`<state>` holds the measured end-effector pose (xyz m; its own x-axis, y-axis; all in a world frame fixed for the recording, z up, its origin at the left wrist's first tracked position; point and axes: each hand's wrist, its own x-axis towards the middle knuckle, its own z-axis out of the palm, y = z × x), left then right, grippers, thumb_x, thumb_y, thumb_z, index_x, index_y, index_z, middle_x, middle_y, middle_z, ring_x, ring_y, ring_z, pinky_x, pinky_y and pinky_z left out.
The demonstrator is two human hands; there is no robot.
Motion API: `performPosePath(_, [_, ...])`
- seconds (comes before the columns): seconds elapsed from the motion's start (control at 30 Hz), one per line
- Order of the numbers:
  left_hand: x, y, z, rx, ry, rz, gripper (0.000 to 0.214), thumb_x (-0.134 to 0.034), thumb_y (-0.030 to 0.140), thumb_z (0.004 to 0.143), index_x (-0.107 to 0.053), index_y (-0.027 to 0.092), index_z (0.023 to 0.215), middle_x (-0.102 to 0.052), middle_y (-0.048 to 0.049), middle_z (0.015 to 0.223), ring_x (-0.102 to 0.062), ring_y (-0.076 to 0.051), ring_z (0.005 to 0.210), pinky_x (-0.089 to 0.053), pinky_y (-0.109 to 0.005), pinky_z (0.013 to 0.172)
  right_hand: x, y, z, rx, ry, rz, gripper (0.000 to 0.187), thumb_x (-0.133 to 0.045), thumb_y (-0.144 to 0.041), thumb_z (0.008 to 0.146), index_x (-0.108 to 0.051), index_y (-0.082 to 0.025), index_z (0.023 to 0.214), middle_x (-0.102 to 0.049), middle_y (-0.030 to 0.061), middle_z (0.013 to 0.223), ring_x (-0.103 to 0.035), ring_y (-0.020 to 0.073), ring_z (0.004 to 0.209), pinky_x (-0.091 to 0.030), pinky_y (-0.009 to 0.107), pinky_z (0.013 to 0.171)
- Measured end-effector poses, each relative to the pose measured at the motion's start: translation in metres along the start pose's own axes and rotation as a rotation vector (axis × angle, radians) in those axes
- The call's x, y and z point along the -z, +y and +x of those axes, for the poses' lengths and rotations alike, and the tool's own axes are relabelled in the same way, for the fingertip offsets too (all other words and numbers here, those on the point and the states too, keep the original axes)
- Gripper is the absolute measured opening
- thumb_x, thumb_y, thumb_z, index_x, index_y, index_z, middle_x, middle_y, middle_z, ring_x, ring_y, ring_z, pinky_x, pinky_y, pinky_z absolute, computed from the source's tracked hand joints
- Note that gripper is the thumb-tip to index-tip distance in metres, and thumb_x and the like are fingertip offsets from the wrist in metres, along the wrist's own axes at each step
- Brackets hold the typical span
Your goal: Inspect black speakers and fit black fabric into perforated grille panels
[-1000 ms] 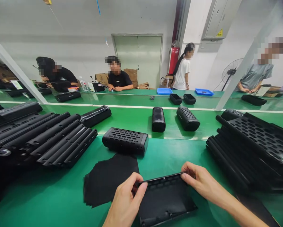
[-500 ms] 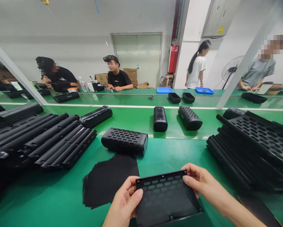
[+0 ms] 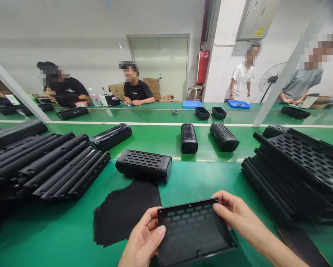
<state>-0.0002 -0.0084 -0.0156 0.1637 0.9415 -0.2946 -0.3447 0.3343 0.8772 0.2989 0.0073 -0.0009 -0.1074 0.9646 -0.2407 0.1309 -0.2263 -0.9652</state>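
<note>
Both my hands hold a black perforated plastic panel [image 3: 193,230] close to me, its slotted face tilted up toward the camera. My left hand [image 3: 144,241] grips its left edge and my right hand [image 3: 236,215] grips its upper right corner. A sheet of black fabric [image 3: 126,211] lies on the green table just left of the panel. Behind the fabric lies an assembled black perforated speaker housing [image 3: 143,165].
Stacked black curved shells [image 3: 49,163] fill the left side. Stacked perforated panels [image 3: 297,170] fill the right. Two speaker bodies [image 3: 189,138] [image 3: 223,136] sit on the green conveyor belt [image 3: 161,139]. Several people work or stand beyond a far bench with blue trays [image 3: 192,104].
The panel went from edge-on to tilted up, showing its slotted face. My hands stayed on its left and right edges. A standing person in white moved right.
</note>
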Motion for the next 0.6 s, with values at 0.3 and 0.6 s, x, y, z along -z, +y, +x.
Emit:
performPosePath(0.3, [0.0070,-0.0038,0.0013,0.000,0.006,0.070,0.061,-0.089,0.058,0.088,-0.071,0.024,0.136,-0.077,-0.0161,0.131,-0.076,-0.032,0.115,-0.065,-0.035,0.086,0.0002,0.0061,-0.0041,-0.002,-0.007,0.059,0.063,-0.076,-0.080,0.092,-0.066,-0.019,0.106,-0.050,-0.0004,0.087,-0.046,0.0144,0.075,-0.040,0.025,0.058])
performPosePath(0.6, [0.0024,0.0007,-0.0012,-0.032,0.034,0.080,0.056,-0.086,0.056,0.091,-0.073,0.024,0.135,-0.077,-0.0151,0.134,-0.074,-0.035,0.123,-0.065,-0.037,0.094,0.0047,0.0051,-0.0096,0.021,-0.008,0.081,0.058,-0.080,-0.073,0.093,-0.069,-0.018,0.110,-0.054,0.0016,0.093,-0.048,0.0153,0.079,-0.042,0.025,0.059])
